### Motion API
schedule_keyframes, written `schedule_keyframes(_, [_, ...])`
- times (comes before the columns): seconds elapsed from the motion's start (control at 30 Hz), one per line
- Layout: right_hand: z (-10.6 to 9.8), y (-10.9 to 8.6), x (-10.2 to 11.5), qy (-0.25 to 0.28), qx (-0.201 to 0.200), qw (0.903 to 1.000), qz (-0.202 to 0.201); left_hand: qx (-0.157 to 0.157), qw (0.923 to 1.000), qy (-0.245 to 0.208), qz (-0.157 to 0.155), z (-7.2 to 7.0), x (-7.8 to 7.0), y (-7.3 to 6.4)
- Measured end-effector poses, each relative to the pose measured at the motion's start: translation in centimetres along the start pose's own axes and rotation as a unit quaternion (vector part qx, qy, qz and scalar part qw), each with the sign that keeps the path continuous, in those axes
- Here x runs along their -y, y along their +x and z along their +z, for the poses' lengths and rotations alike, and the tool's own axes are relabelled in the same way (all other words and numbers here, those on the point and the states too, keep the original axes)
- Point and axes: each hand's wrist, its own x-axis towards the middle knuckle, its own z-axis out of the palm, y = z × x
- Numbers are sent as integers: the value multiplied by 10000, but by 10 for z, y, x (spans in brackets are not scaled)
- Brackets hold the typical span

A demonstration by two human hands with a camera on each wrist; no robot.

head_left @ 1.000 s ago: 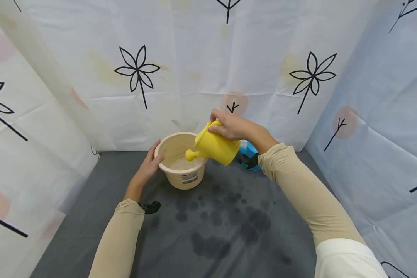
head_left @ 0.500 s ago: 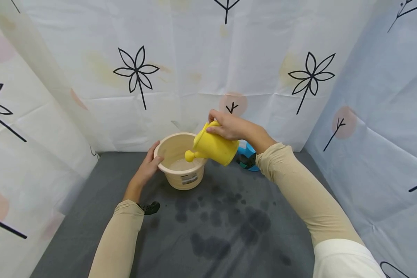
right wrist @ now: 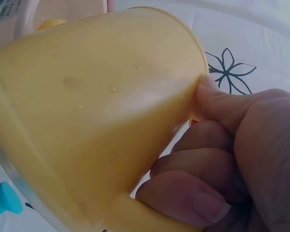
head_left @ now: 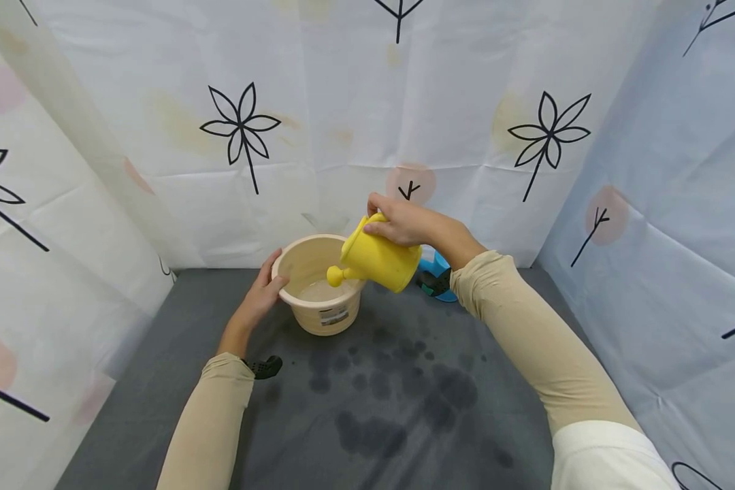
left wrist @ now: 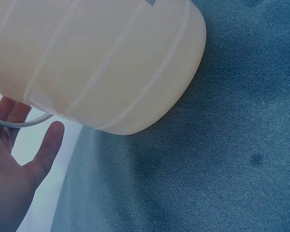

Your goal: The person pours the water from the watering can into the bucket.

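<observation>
A cream bucket [head_left: 326, 314] with a label on its front stands near the back wall. My left hand [head_left: 260, 294] holds its left rim, the thumb over the edge; the left wrist view shows the bucket's underside [left wrist: 130, 77] and part of the hand [left wrist: 14, 179]. My right hand [head_left: 404, 221] grips the handle of a yellow watering can [head_left: 382, 257]. The can is tilted with its rose [head_left: 335, 275] over the bucket's opening. In the right wrist view the fingers [right wrist: 188, 159] curl round the handle, and droplets dot the can's side. No stream of water is discernible.
Partly hidden behind the right wrist stands a blue watering can [head_left: 444, 265]. The dark grey tabletop [head_left: 318, 435] carries several wet patches. White fabric walls [head_left: 343, 102] with plant drawings enclose the back and both sides.
Almost nothing moves: the bucket, both hands and the tilted watering can hold their places, and the view shifts very slightly.
</observation>
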Motion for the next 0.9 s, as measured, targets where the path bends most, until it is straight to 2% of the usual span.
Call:
schedule_keyframes(0.17, [-1, 0, -1, 2, 13, 10000, -26, 69, 9998, -178, -77, 0, -16, -7])
schedule_keyframes(0.33, [0, 0, -1, 11, 43, 10000, -26, 91, 9999, -70, -103, 2, -30, -15])
schedule_keyframes(0.9, [1, 0, 3, -83, 48, 9999, -36, -25, 9998, 119, -175, 5, -32, -17])
